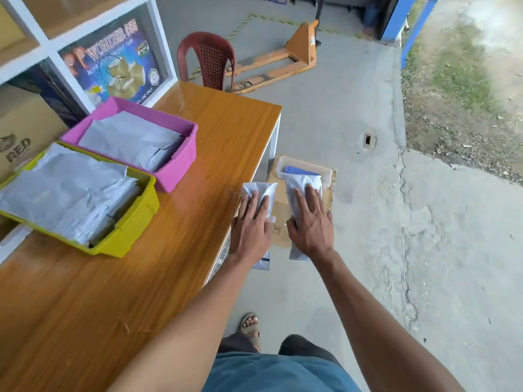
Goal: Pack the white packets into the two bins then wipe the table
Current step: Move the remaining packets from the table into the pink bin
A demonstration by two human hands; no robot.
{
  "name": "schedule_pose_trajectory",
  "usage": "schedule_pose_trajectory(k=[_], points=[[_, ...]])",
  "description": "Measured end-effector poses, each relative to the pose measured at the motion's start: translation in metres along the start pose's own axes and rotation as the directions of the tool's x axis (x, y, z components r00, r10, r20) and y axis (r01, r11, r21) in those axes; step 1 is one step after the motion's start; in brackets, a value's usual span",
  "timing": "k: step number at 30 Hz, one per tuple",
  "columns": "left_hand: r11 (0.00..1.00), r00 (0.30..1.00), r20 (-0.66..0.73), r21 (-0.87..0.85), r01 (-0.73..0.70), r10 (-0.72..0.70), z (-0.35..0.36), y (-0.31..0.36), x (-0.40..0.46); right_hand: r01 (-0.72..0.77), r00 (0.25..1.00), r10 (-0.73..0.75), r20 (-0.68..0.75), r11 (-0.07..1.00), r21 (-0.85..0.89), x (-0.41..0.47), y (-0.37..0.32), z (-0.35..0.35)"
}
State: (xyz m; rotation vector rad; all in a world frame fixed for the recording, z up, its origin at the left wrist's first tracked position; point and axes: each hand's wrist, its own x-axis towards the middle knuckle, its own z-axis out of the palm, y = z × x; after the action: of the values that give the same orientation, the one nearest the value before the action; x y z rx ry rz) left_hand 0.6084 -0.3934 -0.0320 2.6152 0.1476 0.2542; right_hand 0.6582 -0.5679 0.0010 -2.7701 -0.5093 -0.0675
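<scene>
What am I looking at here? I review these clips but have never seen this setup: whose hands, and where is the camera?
One picture, from a wide-angle camera on a person's head, looking down. No machine: the left hand and right hand are bare. Each holds a white packet, left one, right one, past the table edge, above a tray on the floor. On the table stand a pink bin and a yellow bin, both holding packets.

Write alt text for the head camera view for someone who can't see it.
A person holds a white packet in each hand, left hand and right hand, past the wooden table's edge. On it, a pink bin and a yellow bin hold packets.
</scene>
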Motion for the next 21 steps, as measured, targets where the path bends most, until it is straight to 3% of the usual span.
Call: schedule_pose_trajectory(k=[12,16,21], points=[[0.986,0.961,-0.234,0.034,0.160,-0.148,-0.027,-0.045,0.169,0.262,0.965,-0.263,-0.003,0.959,0.111,0.226,-0.040,0.023],[0.962,0.891,-0.396,0.059,0.265,-0.222,-0.049,-0.061,0.207,0.386,0.920,-0.392,0.003,0.908,0.165,0.294,-0.068,0.025],[0.864,0.750,-0.537,0.074,0.498,-0.386,-0.086,-0.073,0.240,0.549,0.822,-0.569,0.019,0.800,0.243,0.359,-0.118,0.022]])
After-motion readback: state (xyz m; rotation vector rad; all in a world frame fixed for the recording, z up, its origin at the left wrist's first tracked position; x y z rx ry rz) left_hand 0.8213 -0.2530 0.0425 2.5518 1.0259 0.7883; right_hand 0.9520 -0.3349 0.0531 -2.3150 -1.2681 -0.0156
